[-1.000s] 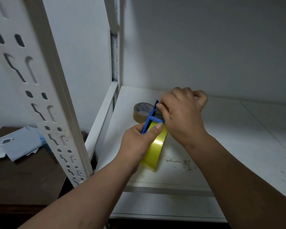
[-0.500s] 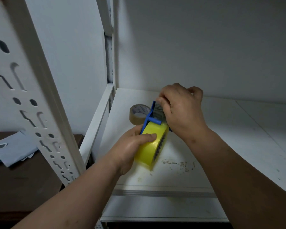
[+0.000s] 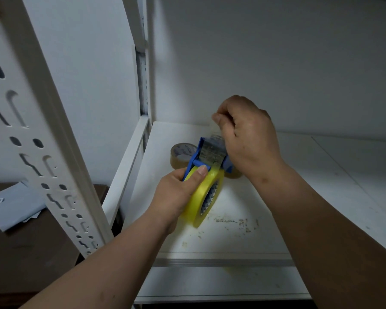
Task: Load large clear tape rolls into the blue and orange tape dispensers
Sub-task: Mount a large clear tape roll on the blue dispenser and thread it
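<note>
Bare shelf (image 3: 321,197) rightward; brown tape roll (image 3: 181,152) behind, upright post (image 3: 42,130) left.

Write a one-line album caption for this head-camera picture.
Left hand steadies the blue dispenser with its tape roll while the right hand pulls clear tape upward.

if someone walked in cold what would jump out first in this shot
The bright yellow-looking tape roll seated in the blue tape dispenser, mid-frame above the white shelf, gripped by the left hand. Next, the right hand just above it, pinching a clear strip of tape pulled up from the dispenser. Behind them a brown tape roll lies on the shelf.
</note>
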### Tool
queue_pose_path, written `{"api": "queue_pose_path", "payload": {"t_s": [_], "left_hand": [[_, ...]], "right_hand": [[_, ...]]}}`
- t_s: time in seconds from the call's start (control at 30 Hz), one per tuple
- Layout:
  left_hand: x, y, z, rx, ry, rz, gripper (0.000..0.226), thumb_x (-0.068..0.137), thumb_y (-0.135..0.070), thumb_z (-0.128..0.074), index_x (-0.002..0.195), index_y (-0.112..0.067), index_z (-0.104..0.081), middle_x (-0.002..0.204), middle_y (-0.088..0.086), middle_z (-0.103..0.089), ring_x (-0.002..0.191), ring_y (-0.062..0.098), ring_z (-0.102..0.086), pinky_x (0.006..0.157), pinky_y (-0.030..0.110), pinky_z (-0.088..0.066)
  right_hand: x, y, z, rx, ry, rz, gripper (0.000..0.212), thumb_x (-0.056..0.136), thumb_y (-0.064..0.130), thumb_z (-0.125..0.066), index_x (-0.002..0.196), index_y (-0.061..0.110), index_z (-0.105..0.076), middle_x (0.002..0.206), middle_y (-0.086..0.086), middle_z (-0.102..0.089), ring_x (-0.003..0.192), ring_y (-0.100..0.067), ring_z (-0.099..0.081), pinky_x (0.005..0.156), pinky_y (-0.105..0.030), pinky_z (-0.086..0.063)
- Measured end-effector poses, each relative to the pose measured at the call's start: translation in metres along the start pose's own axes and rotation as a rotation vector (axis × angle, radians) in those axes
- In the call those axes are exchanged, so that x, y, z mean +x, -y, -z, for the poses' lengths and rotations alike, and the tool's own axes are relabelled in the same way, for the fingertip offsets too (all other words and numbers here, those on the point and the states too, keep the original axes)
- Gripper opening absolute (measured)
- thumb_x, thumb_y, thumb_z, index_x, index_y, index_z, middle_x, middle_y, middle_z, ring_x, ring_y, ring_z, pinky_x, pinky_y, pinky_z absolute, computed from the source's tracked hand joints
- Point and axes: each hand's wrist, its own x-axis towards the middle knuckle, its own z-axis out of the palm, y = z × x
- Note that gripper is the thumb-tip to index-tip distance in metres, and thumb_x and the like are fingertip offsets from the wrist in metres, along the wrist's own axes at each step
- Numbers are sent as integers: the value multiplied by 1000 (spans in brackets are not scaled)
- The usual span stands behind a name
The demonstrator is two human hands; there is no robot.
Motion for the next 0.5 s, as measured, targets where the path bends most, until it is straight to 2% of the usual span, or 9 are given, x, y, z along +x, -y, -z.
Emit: {"api": "queue_pose_path", "payload": {"t_s": [0.07, 0.1, 0.2, 0.3, 0.43, 0.5], "left_hand": [[1, -1, 5, -13, 98, 50, 46, 73, -62, -70, 98, -23, -75, 95, 6, -79, 87, 22, -74, 78, 38, -60], [0, -1, 8, -50, 162, 79, 47, 72, -55, -70, 106, -23, -73, 103, 9, -77, 93, 26, -73, 83, 41, -58], [-1, 0, 13, -95, 261, 95, 49, 70, -27, -72, 118, -15, -67, 113, 17, -73, 99, 34, -71, 85, 43, -56], [-3, 3, 10, -103, 262, 26, 31, 84, -22, -72, 114, -17, -71, 110, 14, -75, 101, 33, -71, 89, 44, -56], [-4, 5, 6, -63, 153, -18, 20, 86, -31, -72, 102, -21, -76, 100, 10, -78, 93, 30, -73, 81, 40, -59], [-5, 5, 5, -59, 108, -29, 18, 83, -35, -74, 94, -22, -78, 92, 9, -79, 84, 27, -75, 70, 33, -61]], "right_hand": [[1, -2, 1, 4, 11, 4, 18, 91, 19, -54, 83, 4, -59, 79, -9, -61, 70, -29, -55, 65, -42, -45], [1, -3, 2, 4, 19, 4, 18, 91, 19, -54, 83, 5, -59, 79, -9, -60, 70, -29, -55, 65, -42, -45], [2, -3, 2, 9, 34, 7, 17, 92, 19, -54, 84, 5, -59, 80, -9, -60, 72, -29, -55, 66, -42, -44], [4, 2, 4, 48, -1, 4, 16, 91, 18, -55, 83, 4, -59, 80, -9, -60, 72, -28, -55, 66, -41, -44], [10, 5, 8, 37, -5, 24, 17, 90, 18, -56, 82, 3, -59, 80, -10, -61, 72, -29, -55, 66, -42, -45], [11, 6, 11, 35, 7, 18, 18, 91, 18, -56, 83, 3, -59, 82, -10, -61, 74, -29, -56, 68, -43, -45]]}}
